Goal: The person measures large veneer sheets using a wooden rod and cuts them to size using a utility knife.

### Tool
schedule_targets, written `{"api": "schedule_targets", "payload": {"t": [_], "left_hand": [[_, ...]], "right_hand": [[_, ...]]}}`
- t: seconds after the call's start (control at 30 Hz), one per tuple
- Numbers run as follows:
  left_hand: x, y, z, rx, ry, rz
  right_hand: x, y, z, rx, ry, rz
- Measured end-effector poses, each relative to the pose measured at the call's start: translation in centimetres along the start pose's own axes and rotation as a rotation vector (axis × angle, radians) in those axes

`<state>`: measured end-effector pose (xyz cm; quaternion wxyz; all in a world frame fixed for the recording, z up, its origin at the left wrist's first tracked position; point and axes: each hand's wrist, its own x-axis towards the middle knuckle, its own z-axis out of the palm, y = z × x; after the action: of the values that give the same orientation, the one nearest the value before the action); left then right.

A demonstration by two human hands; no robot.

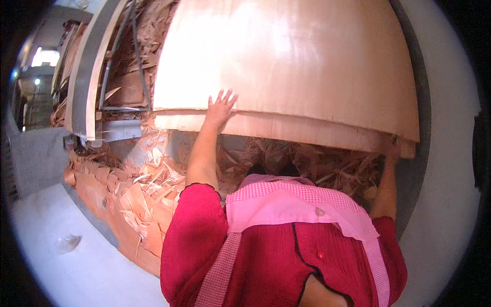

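Note:
A wide, pale wood veneer sheet (307, 66) spreads out in front of me, its near edge slightly curved. Beneath it the edge of a second veneer sheet (179, 121) sticks out toward me. My left hand (221, 110) lies flat with fingers spread near the top sheet's front edge, left of the middle. At the right front corner my right hand (391, 148) is at the sheets' edge. It is shadowed and blurred, and a small dark shape shows beside it. Whether its fingers grip anything is not visible.
Torn veneer scraps (146, 204) cover the floor below the sheets and to the left. A metal frame (135, 56) and a long dark-and-pale beam (84, 77) stand at the left, with more scraps behind. A pale wall (455, 102) runs along the right.

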<state>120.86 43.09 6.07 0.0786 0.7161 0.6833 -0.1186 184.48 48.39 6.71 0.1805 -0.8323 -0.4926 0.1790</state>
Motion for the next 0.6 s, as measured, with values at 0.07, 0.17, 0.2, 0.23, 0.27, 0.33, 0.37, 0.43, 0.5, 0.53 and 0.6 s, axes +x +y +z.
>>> {"api": "schedule_targets", "payload": {"t": [0.07,0.17,0.2,0.23,0.27,0.33,0.37,0.43,0.5,0.53,0.6], "left_hand": [[1.6,1.3,-1.1,-0.014,0.057,0.075],[0.6,0.9,0.1,0.015,0.025,0.039],[0.3,0.3,0.9,0.032,0.027,0.012],[-0.4,0.3,0.2,-0.005,-0.019,-0.013],[0.3,0.4,0.1,-0.025,0.023,0.033],[-0.4,0.0,-0.1,-0.026,0.054,0.03],[0.0,0.1,-0.1,-0.036,0.055,0.045],[0.3,0.3,0.2,-0.046,0.08,0.064],[0.1,0.0,0.8,-0.04,0.11,0.074],[0.0,-0.4,0.9,-0.049,0.115,0.071],[-0.4,-0.3,1.3,-0.08,0.125,0.077]], "right_hand": [[0.9,8.6,-3.0,-0.167,0.157,-0.14],[-1.4,14.2,-8.9,-0.289,0.163,-0.017],[-3.2,12.3,-10.7,-0.246,0.197,0.073],[-5.5,9.9,-12.9,-0.2,0.24,0.169],[-6.9,13.3,-14.7,-0.125,0.304,0.253],[-11.6,7.7,-19.6,-0.327,0.326,0.28],[-13.5,6.0,-21.1,-0.312,0.409,0.338],[-16.3,9.9,-23.8,-0.42,0.441,0.209],[-19.3,10.5,-24.2,-0.493,0.482,0.288],[-20.3,10.5,-23.7,-0.527,0.497,0.322],[-22.8,10.2,-22.4,-0.41,0.388,0.361]]}}
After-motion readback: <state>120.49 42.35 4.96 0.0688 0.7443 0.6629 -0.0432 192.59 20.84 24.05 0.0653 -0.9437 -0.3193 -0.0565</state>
